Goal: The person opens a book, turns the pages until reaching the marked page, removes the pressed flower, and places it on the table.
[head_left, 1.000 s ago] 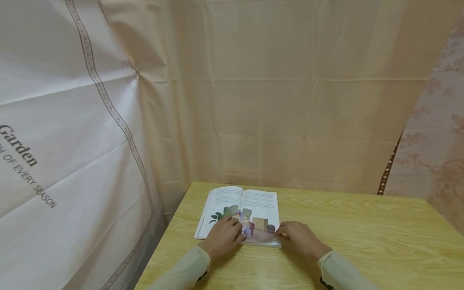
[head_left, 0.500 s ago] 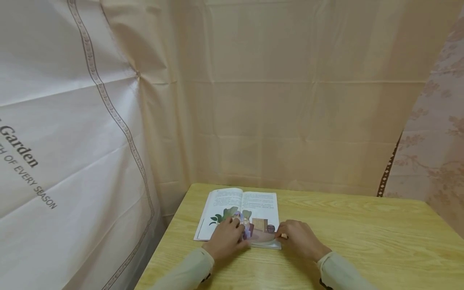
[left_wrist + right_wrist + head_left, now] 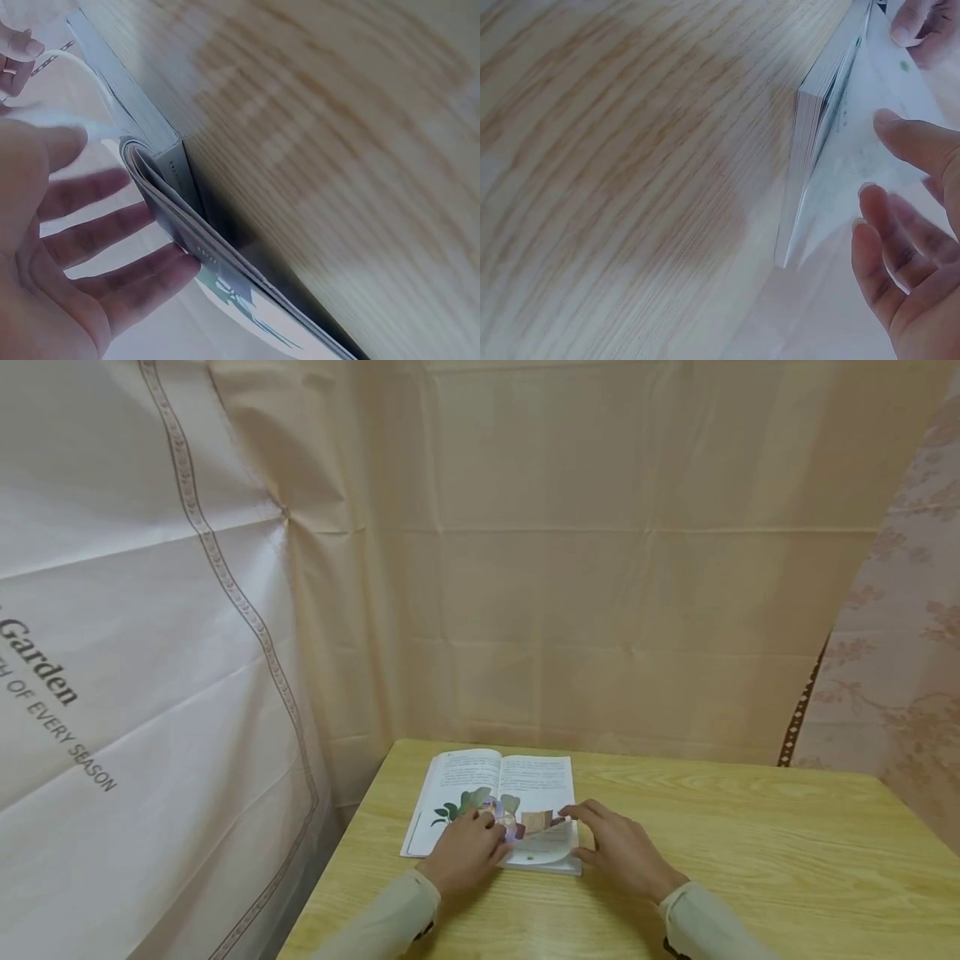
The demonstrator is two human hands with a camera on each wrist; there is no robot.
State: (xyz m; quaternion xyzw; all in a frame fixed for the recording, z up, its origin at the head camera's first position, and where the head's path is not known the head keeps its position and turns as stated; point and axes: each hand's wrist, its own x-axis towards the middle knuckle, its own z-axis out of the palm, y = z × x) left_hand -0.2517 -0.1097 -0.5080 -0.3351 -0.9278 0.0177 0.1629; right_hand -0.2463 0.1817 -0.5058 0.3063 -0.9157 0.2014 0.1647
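An open illustrated book [image 3: 536, 775] lies on the wooden table, its pages thick with text above a drawing of plants and furniture. My left hand [image 3: 467, 852] rests on the lower part of the book near the gutter, fingers loosely extended over the page in the left wrist view. A right-hand page [image 3: 855, 172] is partly lifted and curled at its lower outer corner, showing its pale underside. My right hand [image 3: 618, 850] is at that corner, thumb and fingers spread apart; in the right wrist view the thumb overlaps the raised page, and part of the index finger is hidden.
The wooden table [image 3: 720, 852] extends to the right of the book. Beige sheeting [image 3: 600, 610] hangs behind it. A white printed sheet [image 3: 150, 693] hangs on the left and a floral one [image 3: 900, 677] on the right.
The right-hand page's lower outer corner has risen and curled inward. My right hand's fingers have spread from the corner and moved slightly up. My left hand stays nearly in place.
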